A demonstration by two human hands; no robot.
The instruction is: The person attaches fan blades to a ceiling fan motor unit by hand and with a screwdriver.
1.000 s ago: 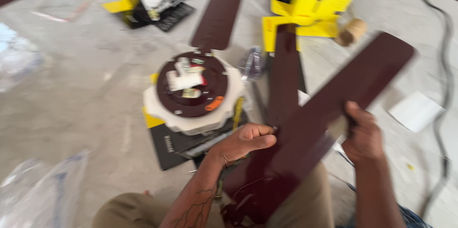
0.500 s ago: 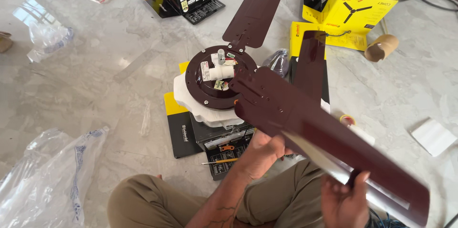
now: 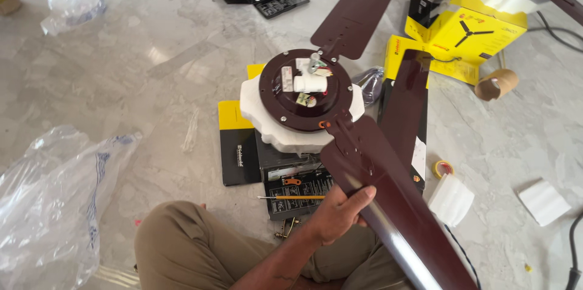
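Note:
A dark brown ceiling fan motor [image 3: 306, 89] lies face up on a white foam block [image 3: 267, 126] on the marble floor. One brown blade [image 3: 364, 4] is fixed to it and points up and away. A second brown blade [image 3: 395, 205] reaches from the motor's near right edge toward me. My left hand [image 3: 340, 211] grips this blade from the left side, thumb on top. A third blade [image 3: 408, 102] lies loose on a black box right of the motor. My right hand is out of view. My knee in tan trousers [image 3: 182, 241] is at the bottom.
Yellow fan boxes [image 3: 461, 29] and a cardboard roll [image 3: 495, 83] sit at the right. A small tape roll [image 3: 442, 168] and white foam pieces [image 3: 450, 199] lie near the blade. Black-and-yellow leaflets [image 3: 237, 144] with a thin yellow tool [image 3: 291, 197] lie below the motor. A plastic bag [image 3: 48, 193] is at the left.
The held blade has swung so that its root now meets the motor's rim. My right hand, seen under the blade before, has dropped out of view. The camera has tilted.

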